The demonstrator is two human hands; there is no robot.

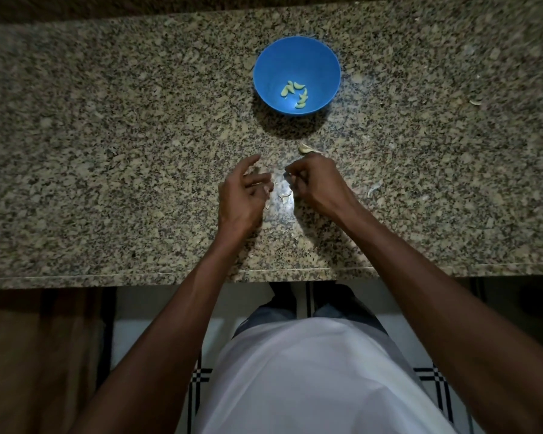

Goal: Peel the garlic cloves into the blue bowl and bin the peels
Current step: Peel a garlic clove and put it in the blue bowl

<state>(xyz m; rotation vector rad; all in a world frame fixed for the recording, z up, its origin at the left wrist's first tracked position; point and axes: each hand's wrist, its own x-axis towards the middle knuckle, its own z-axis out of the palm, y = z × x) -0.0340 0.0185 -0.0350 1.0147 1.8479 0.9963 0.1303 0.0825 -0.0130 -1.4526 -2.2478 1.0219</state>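
Two hands are working low on the surface (107, 136): left hand (243, 195) curling loosely over peels (284, 195), right hand (315, 183) pinching a scrap. Peeled cloves (295, 93) are lying in the blue bowl (273, 64) at twelve o'clock; gathering peels for binning seems next.

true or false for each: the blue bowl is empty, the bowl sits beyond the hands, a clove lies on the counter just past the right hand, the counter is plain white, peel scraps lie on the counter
1. The blue bowl is empty. False: several peeled garlic cloves lie in it.
2. The bowl sits beyond the hands. True: it is farther from the person than the left hand and right hand.
3. An unpeeled clove lies just past the right hand. True.
4. The counter is plain white. False: it is speckled granite.
5. Peel scraps lie on the counter. True.
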